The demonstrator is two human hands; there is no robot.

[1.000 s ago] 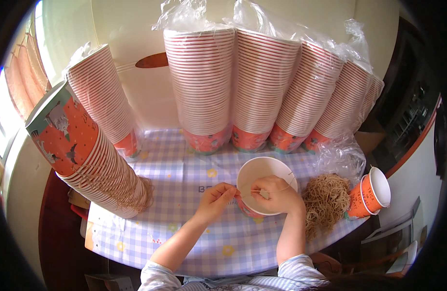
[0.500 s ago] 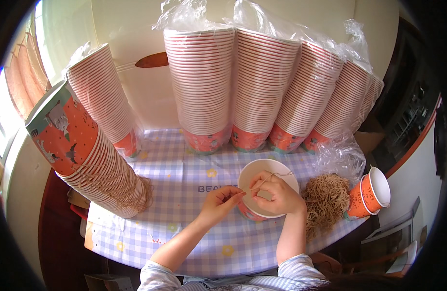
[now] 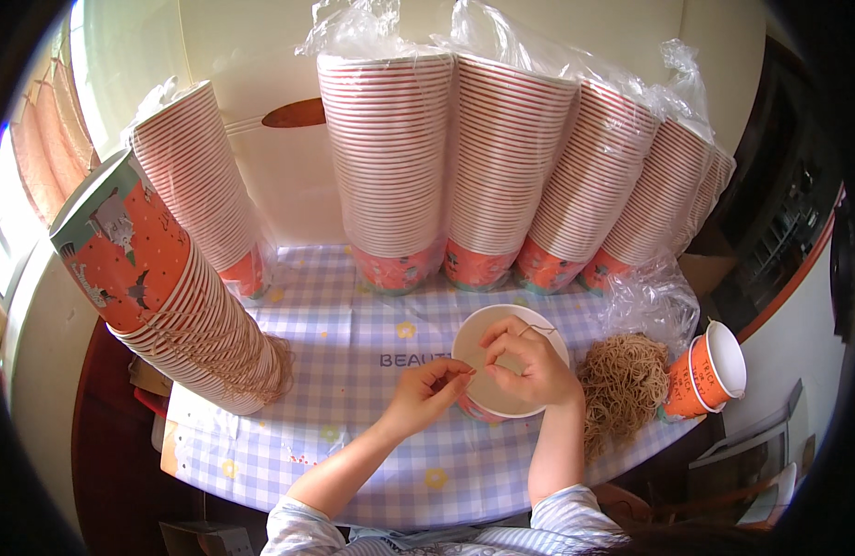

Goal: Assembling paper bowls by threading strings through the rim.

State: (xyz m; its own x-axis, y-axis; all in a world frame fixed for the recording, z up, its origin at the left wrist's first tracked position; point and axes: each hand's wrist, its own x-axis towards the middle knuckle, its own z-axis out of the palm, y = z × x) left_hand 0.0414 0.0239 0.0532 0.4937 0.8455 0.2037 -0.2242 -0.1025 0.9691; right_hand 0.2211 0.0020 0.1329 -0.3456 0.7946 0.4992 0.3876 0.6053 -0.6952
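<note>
An open paper bucket (image 3: pixel 512 320), white inside and orange outside, stands in front of me with both hands over it. My left hand (image 3: pixel 427 397) is closed in a pinch at the bucket's left side; whatever is between its fingertips is too small to make out. Over the bucket's middle, my right hand (image 3: pixel 531 367) has its fingers curled. A thin brown string (image 3: pixel 545 328) shows at its knuckles, near the far rim, and the rest of it is hidden. Just right of that hand lies a tangled heap of brown string (image 3: pixel 627 385).
A tall leaning stack of nested buckets (image 3: pixel 191 320), draped with strings, stands at left. Plastic-wrapped bucket stacks (image 3: pixel 386 167) line the back, with another wrapped stack (image 3: pixel 194 176) at back left. Two nested buckets (image 3: pixel 698 380) lean near the right edge. A checked cloth (image 3: pixel 335 454) covers the table.
My hands stay over the bucket. The right fingers have shifted slightly and less string shows above them. The bucket has edged a little to the left.
</note>
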